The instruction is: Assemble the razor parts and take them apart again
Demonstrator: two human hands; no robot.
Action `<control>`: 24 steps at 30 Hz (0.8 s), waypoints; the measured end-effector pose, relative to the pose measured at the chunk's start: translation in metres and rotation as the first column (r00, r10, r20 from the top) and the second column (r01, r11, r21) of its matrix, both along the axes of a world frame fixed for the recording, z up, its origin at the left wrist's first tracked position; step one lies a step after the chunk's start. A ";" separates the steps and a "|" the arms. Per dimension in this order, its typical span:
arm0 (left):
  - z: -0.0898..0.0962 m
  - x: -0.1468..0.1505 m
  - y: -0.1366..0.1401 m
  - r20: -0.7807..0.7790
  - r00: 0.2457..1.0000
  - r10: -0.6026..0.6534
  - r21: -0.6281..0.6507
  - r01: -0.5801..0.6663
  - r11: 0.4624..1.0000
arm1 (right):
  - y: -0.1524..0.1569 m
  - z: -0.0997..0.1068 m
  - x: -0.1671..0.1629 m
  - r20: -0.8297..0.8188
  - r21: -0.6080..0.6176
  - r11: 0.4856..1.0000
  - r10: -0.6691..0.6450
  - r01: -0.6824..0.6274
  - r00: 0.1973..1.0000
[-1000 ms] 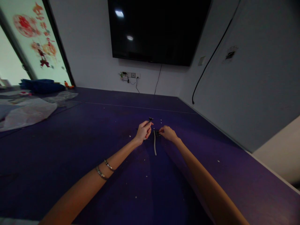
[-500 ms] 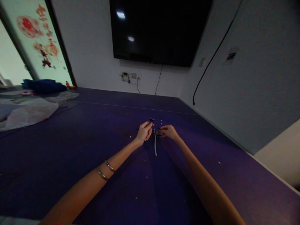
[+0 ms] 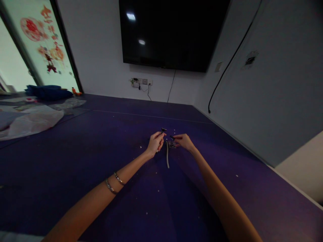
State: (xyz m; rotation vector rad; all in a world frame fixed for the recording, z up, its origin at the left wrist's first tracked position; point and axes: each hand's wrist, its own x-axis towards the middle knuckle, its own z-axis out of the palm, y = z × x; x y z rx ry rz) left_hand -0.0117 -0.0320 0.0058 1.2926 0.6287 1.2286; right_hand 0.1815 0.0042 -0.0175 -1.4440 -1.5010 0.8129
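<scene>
We see the left hand (image 3: 155, 144) curled round a thin dark object (image 3: 164, 129), whose head pokes out past the thumb and forefinger; the fingers cover most of the rest, so we cannot tell quite what it is. A pale bit shows below the same fist, too small for us to say whether it belongs to that object. The right hand (image 3: 185, 141) pinches a small dark piece (image 3: 172, 137) between thumb and fingertips, and only its near end stands clear of them. Just under that piece lies a little dark cluster (image 3: 172, 144) with glints on it; we cannot make out its parts, and the right fingers hide its right edge. Beside the cluster, between the two hands, a slim pale strip (image 3: 168, 156) lies lengthwise on the purple floor (image 3: 126, 208), pointing back toward us. Tiny white scraps (image 3: 146, 213) dot the floor, and shadow darkens the stretch between the forearms, both of which run out of view at the bottom. Two bracelets (image 3: 111, 186) ring the left forearm. The television (image 3: 174, 33) is cut off at the top, as is the black cable (image 3: 229, 64) down the right wall. At the left edge we get only part of a crumpled plastic sheet (image 3: 37, 121), with a dark blue heap (image 3: 49, 92) behind it, too dim to name.
</scene>
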 end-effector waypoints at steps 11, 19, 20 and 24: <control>-0.009 0.001 -0.003 -0.074 0.997 -0.009 0.100 0.016 0.995 | -0.011 0.039 -0.008 0.073 0.099 0.992 0.075 -0.083 0.994; -0.029 0.006 0.002 -0.274 0.958 0.087 0.341 0.012 0.940 | -0.027 0.060 -0.015 0.148 0.184 0.965 0.161 -0.187 0.976; -0.030 0.005 0.003 -0.297 0.949 0.108 0.364 0.008 0.931 | -0.029 0.062 -0.016 0.156 0.190 0.961 0.171 -0.199 0.973; -0.034 0.003 0.008 -0.356 0.915 0.189 0.440 -0.015 0.898 | -0.037 0.069 -0.023 0.241 0.226 0.945 0.180 -0.236 0.954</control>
